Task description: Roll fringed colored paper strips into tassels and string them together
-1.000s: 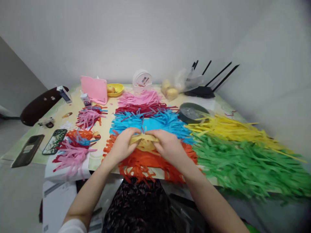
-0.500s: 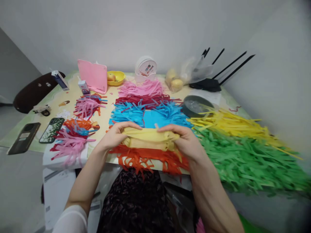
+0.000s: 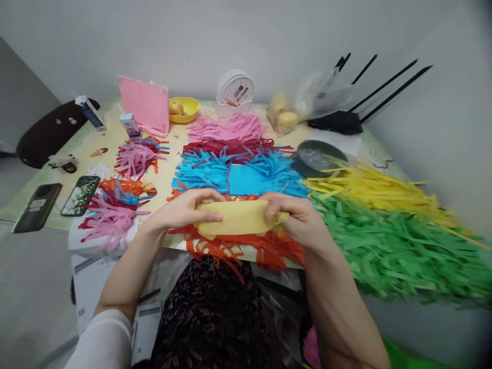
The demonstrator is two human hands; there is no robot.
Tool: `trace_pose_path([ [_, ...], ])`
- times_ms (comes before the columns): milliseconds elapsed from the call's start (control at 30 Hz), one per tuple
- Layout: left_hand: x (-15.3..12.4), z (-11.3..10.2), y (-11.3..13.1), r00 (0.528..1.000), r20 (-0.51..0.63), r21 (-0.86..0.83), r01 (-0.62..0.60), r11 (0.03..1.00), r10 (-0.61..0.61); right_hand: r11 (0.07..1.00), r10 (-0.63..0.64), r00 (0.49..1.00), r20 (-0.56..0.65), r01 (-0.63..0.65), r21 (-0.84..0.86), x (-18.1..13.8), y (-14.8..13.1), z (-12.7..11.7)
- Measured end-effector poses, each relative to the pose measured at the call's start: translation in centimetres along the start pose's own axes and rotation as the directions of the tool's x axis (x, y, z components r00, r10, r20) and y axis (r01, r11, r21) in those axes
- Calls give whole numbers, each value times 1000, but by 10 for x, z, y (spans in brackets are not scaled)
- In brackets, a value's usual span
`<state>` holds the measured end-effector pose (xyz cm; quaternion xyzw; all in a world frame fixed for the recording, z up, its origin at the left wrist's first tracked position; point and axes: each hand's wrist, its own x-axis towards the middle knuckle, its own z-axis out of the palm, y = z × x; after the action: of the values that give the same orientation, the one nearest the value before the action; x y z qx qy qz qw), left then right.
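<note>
Between my two hands is a folded strip of yellow tissue paper (image 3: 238,219), held level above the table's front edge. My left hand (image 3: 196,207) pinches its left end, thumb lying over the front. At the right end, the fingers of my right hand (image 3: 290,212) are curled around the paper. Orange fringe (image 3: 215,253) lies below it and hangs past the table edge. Just beyond are blue paper fringes (image 3: 203,174) with a flat blue piece (image 3: 246,179) among them, then dark red fringe (image 3: 226,148) and pink fringe (image 3: 225,126).
Heaped on the right are green strips (image 3: 400,251) and yellow strips (image 3: 369,187), beside a dark bowl (image 3: 321,156). Mixed-colour tassels (image 3: 111,215) and two phones (image 3: 38,207) lie left. Behind stand a pink tablet case (image 3: 144,105), a yellow fruit bowl (image 3: 188,110) and a black router (image 3: 336,122).
The yellow paper now shows a smoother, flatter front face. My right fingers have curled in tighter around its end, and the left thumb now lies across the front. The view has shifted slightly.
</note>
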<state>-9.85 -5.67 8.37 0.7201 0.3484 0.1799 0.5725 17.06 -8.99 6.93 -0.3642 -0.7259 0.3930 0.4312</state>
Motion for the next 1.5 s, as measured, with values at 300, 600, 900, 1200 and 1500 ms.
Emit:
trace_pose_path([
  [300, 4, -3, 13, 997, -23, 342, 74, 937, -70, 869, 41, 976, 214, 70, -490, -12, -34, -63],
  [600, 2, 16, 16, 989, -135, 540, 16, 842, 68, 849, 146, 973, 178, -31, -528, 12, -17, 4],
  [900, 4, 1, 11, 997, -17, 258, 76, 963, -74, 899, 247, 942, 229, -134, -416, 19, -20, -10],
  [1200, 3, 0, 13, 994, 91, 163, 51, 985, -67, 926, 289, 932, 221, -214, -310, 11, -24, -10],
  [1500, 0, 5, 10, 1000, 2, 186, 24, 982, -25, 942, 281, 948, 150, -242, -234, 4, -19, -5],
])
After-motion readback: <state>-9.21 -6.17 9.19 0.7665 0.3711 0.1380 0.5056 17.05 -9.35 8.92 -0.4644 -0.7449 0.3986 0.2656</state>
